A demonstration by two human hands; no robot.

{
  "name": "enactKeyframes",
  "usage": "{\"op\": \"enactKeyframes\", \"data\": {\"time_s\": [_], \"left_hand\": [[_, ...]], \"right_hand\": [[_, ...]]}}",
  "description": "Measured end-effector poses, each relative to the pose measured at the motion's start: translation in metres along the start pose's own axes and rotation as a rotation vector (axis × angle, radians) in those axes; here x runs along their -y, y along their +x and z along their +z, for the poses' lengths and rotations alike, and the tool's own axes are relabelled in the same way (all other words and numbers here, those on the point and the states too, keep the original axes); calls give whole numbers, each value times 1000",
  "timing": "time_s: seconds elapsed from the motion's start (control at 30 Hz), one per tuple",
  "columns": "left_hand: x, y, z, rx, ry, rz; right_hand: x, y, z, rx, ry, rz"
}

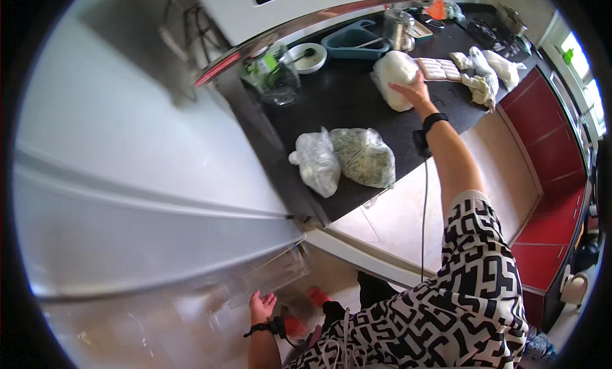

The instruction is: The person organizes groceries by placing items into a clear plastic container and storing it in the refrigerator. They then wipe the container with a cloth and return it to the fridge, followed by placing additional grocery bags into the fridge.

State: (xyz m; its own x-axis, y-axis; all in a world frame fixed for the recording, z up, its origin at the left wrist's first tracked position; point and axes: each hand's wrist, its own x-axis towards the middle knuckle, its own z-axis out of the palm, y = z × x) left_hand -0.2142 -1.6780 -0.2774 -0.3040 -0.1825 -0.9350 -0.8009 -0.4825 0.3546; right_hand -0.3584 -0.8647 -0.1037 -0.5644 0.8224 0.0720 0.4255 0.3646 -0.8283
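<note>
My right hand [415,89] is wrapped around the side of a large white bundle in a clear plastic bag [393,67] on the black countertop [330,101]. Its fingers partly hide behind the bundle. Low in the view, my left hand [262,306] is empty, with its fingers apart. It hovers beside a clear plastic drawer [277,275] below the grey refrigerator [143,177]. On the near counter end lie a knotted bag of whitish contents [316,163] and a bag of green leafy contents [366,158], touching each other.
Past the bundle lie a flat pack of pale rolls [438,69] and several white bags [485,75]. Along the back stand a blue-grey basin [351,41], a white bowl [308,58] and a glass jar [398,27]. A pale panel edge [373,261] crosses near my body.
</note>
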Motion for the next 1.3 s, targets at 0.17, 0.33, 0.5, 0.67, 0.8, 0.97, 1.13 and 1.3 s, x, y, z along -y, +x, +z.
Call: {"op": "enactKeyframes", "data": {"time_s": [0.17, 0.33, 0.5, 0.67, 0.8, 0.97, 1.13, 1.3], "left_hand": [[3, -11, 3, -68, 33, -3], [6, -28, 15, -65, 94, 88], [4, -22, 16, -65, 87, 52], [4, 9, -2, 65, 35, 68], [5, 25, -14, 101, -45, -10], [13, 22, -25, 200, -80, 108], [23, 20, -28, 419, -112, 186], [23, 16, -20, 310, -236, 234]], "right_hand": [[-15, 8, 3, -67, 11, 75], [-11, 1, -12, -63, 417, 187], [-21, -26, -44, 167, 1029, 423], [-26, -93, -95, 381, 925, 40], [-7, -186, -156, 581, 1067, 204], [45, -336, -180, 960, 1161, 483], [73, -460, -122, 1211, 939, 833], [70, -520, -27, 1598, 653, 591]]}}
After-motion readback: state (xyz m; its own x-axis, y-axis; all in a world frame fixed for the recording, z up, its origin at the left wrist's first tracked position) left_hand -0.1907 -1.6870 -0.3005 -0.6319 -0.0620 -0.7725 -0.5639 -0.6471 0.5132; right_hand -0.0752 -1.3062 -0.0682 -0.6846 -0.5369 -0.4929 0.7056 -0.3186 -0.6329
